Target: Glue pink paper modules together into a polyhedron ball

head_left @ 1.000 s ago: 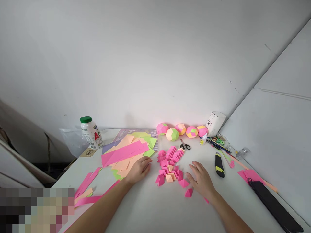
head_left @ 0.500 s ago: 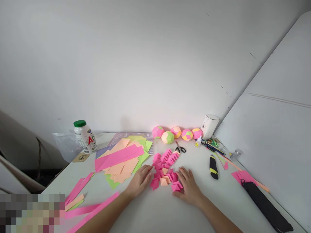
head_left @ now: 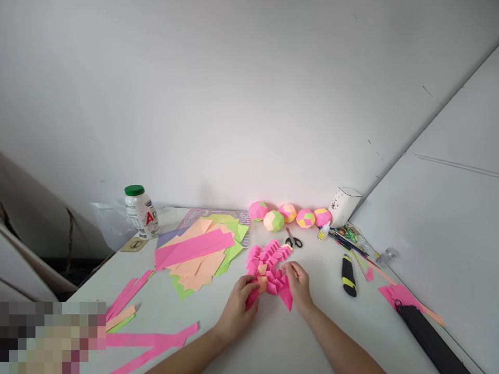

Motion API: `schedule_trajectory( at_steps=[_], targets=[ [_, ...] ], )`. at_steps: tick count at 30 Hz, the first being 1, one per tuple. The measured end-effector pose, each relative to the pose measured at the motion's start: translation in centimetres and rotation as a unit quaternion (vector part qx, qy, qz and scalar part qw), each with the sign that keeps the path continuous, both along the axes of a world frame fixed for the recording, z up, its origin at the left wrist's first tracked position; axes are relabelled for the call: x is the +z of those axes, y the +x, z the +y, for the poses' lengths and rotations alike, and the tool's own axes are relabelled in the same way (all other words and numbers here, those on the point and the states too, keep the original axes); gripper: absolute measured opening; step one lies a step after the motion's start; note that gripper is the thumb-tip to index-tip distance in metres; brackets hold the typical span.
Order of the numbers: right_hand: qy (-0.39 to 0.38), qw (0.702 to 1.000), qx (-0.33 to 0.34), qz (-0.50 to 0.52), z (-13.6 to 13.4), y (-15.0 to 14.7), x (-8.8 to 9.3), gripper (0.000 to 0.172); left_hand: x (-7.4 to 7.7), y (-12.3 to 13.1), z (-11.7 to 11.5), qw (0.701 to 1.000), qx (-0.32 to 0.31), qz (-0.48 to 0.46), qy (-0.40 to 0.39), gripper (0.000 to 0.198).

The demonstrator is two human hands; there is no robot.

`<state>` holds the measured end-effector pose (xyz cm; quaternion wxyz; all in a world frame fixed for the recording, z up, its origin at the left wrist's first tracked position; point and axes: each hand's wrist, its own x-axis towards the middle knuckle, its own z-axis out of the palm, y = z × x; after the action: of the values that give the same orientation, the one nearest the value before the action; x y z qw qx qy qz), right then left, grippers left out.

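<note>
A heap of small folded paper pieces [head_left: 268,257], mostly pink with a few peach ones, lies in the middle of the table. My left hand [head_left: 239,307] is curled at the near left edge of the heap, with a pink folded paper piece [head_left: 251,299] between thumb and fingers. On the other side, my right hand [head_left: 299,286] pinches a larger-looking pink folded paper piece [head_left: 286,297], its point tilted down toward me. Part of each held piece is hidden by the fingers.
Several paper balls [head_left: 273,221] line the wall, with scissors [head_left: 293,239] before them. Paper sheets [head_left: 202,254] cover a mat at left, near a white bottle [head_left: 142,215]. Right lie a cutter knife [head_left: 348,275], glue bottle [head_left: 324,231] and black case [head_left: 424,332].
Both hands have closed in on the heap's near end and now grip pieces there; before, they lay spread at its sides. The view has shifted slightly.
</note>
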<state>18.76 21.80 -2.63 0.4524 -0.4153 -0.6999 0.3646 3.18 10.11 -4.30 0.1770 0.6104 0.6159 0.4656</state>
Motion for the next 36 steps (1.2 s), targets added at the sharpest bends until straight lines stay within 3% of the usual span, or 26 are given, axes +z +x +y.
schedule_trajectory(
  at_steps=[6,12,19,29,36],
  targets=[
    [-0.070,0.997,0.008,0.010,0.9,0.5,-0.2,0.039,0.5,0.0,0.3,0.999,-0.040,-0.026,0.001,0.027],
    [-0.081,0.995,0.050,-0.022,1.0,0.1,0.2,0.035,0.6,-0.2,0.4,0.997,-0.054,-0.062,-0.008,0.028],
    [-0.074,0.995,0.051,-0.051,1.4,0.2,0.2,0.035,0.9,-0.1,0.4,0.996,-0.037,-0.075,-0.009,0.031],
    [-0.065,0.992,0.028,-0.100,1.4,0.5,0.1,0.035,0.9,-0.3,0.5,0.996,-0.032,-0.082,0.006,0.018],
    [0.012,0.985,0.057,-0.165,0.8,0.4,0.6,0.032,0.8,-0.2,0.6,0.997,-0.040,-0.060,0.011,0.017]
  ],
)
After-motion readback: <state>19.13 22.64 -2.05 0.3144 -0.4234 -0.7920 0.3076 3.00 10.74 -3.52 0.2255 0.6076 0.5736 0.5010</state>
